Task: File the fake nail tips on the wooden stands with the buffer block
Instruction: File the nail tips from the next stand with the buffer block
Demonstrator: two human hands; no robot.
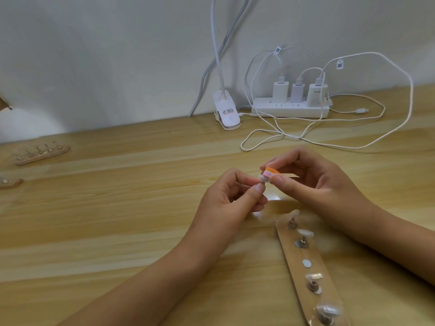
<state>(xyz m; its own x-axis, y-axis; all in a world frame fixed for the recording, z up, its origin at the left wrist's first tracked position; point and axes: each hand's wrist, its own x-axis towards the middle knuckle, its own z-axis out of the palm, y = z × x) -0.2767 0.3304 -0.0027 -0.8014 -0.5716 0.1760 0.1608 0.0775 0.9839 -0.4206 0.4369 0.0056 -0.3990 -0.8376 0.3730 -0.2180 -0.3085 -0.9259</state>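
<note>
My left hand (pixel 231 192) pinches a small holder with a pale fake nail tip (pixel 332 178) on its top, lifted above the table. My right hand (pixel 310 177) pinches the orange, pink and white buffer block (pixel 270 173) and holds it against that tip. Below my right wrist lies a long wooden stand (pixel 295 260) with several pegs; some carry clear nail tips (pixel 306 233), and one spot in the middle shows only a white disc (pixel 306 263).
Two more wooden stands with nail tips lie at the far left (pixel 42 151) and at the left edge (pixel 10 183). A clip lamp base (pixel 227 111), a white power strip (pixel 289 109) with chargers and looping cables (pixel 329 142) lie at the back by the wall.
</note>
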